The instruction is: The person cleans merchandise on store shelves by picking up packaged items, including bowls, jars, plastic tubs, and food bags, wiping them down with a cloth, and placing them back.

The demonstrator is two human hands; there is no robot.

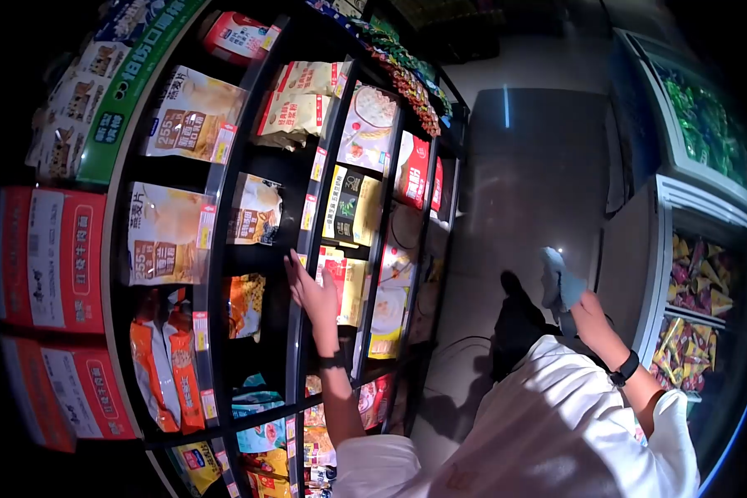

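My left hand (314,297) reaches into the shelving at the left, fingers stretched out, with the fingertips at a dark shelf edge (295,324). It holds nothing. Just beyond it are a red and yellow packet (342,282) and a black and yellow packet (351,207). An orange packet (245,305) lies to its left, with a dark gap between. My right hand (591,319) hangs low on the right, closed on a pale blue cloth (561,280) that dangles above the floor. The fingers are partly hidden by the cloth.
Shelves of bagged food, such as oat packets (168,232), fill the left. Red boxes (54,261) are stacked at the shelf end. At the right stands a glass-topped freezer (660,249) with wrapped cones (697,278). Grey floor (527,166) runs between them.
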